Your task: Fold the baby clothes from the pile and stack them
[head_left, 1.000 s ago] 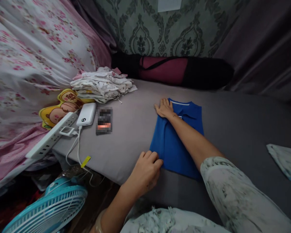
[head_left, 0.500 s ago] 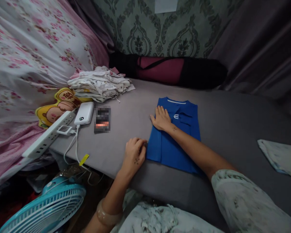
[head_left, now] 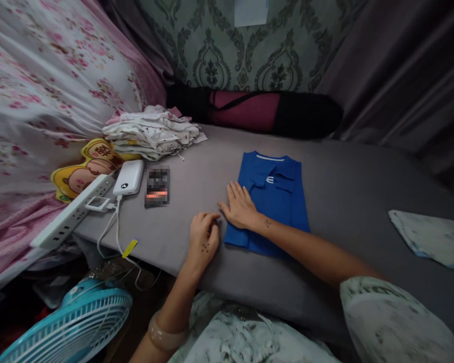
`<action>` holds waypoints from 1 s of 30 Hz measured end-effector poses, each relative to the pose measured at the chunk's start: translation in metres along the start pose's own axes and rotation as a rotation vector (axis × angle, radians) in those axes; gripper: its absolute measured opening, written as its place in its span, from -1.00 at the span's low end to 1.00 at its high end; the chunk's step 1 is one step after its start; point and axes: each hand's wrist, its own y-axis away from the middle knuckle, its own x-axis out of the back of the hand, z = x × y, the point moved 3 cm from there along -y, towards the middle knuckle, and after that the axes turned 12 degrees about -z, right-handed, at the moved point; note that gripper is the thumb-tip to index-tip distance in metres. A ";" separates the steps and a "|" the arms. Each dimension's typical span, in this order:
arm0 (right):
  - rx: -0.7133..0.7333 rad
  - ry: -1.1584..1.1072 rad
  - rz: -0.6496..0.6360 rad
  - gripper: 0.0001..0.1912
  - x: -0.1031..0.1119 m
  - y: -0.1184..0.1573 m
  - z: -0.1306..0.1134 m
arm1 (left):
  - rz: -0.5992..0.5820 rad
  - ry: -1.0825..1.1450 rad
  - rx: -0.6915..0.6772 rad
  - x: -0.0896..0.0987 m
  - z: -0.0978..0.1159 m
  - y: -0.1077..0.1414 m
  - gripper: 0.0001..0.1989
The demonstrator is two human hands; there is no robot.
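A folded blue garment [head_left: 274,201] with a small white mark and a pale neck band lies flat on the grey bed surface [head_left: 196,176]. My right hand [head_left: 239,204] rests palm down on the garment's left part, its fingers slightly apart and its forearm crossing the lower half. Just left of the garment's lower left edge, my left hand [head_left: 204,234] lies on the grey surface with curled fingers; the index finger points toward my right hand. Nothing shows in the left hand, but its fingertips are partly hidden.
Piled clothes [head_left: 155,131], a yellow cushion [head_left: 73,176], a white power bank [head_left: 128,177], a blurred dark object [head_left: 157,186] and a power strip [head_left: 71,212] lie left. A long bag [head_left: 245,111] lies behind. Pale cloth [head_left: 435,239] is right, a blue fan [head_left: 71,322] lower left.
My right hand has slid down and left over the garment, toward its lower left edge. Wrinkles now show near the white mark. The whole view has shifted slightly.
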 end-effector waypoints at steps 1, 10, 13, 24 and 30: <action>-0.006 -0.009 0.002 -0.24 -0.001 0.001 0.000 | 0.002 -0.006 0.001 0.000 0.000 0.000 -0.73; 0.205 -0.008 0.025 -0.27 0.002 0.056 -0.025 | 0.121 0.160 0.093 0.001 -0.015 0.003 -0.73; 0.248 -0.032 -0.028 -0.27 -0.009 0.072 -0.030 | 0.134 0.211 0.137 -0.003 -0.022 0.003 -0.74; -0.006 -0.120 0.057 -0.34 0.036 0.035 0.046 | -0.142 0.113 0.046 0.019 0.000 -0.016 -0.78; -0.155 -0.206 0.245 -0.46 0.064 0.020 0.101 | -0.428 -0.150 -0.205 -0.014 0.051 -0.001 -0.69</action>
